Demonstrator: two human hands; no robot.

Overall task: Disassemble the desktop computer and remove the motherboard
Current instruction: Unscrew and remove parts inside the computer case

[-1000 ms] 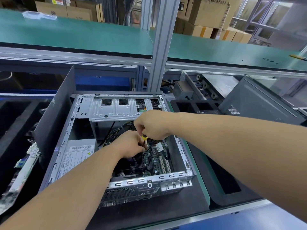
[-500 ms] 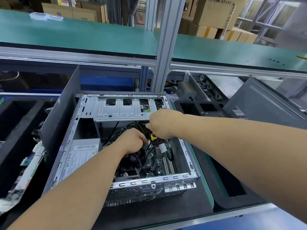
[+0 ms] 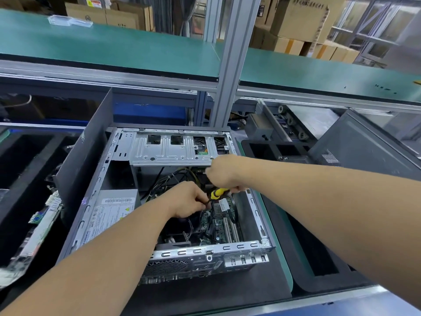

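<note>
- With the side panel off, the open grey steel desktop computer case [image 3: 173, 254] lies flat on the dark bench mat; the green motherboard [image 3: 219, 221] sits low in its right half, not yet removed.
- Left hand [image 3: 186, 199]: fingers curled, pinching what looks like a thin black cable just above the board; exact connector hidden under the fingers.
- Right hand [image 3: 224, 173]: clenched round a yellow-handled screwdriver [image 3: 218, 193], handle poking out beside the left fingertips; tip not visible.
- Bundle of black cables [image 3: 169, 179] runs from under the silver perforated drive cage [image 3: 175, 148] toward the board; grey labelled power supply box [image 3: 109, 213] fills the left of the case.
- Judgement: step in hand is freeing cables or screws; board probably has more fasteners left, count cannot be told.
- Handling judgement: board likely light, thin, stiff but brittle; flexing could crack traces, slots and small parts snag easily.
- Best hold: bare edges with both hands, lift level, avoid the heatsink and the 2 long slots near the right wall.
- Risk: any cable left plugged will tug the board on lift.
</note>
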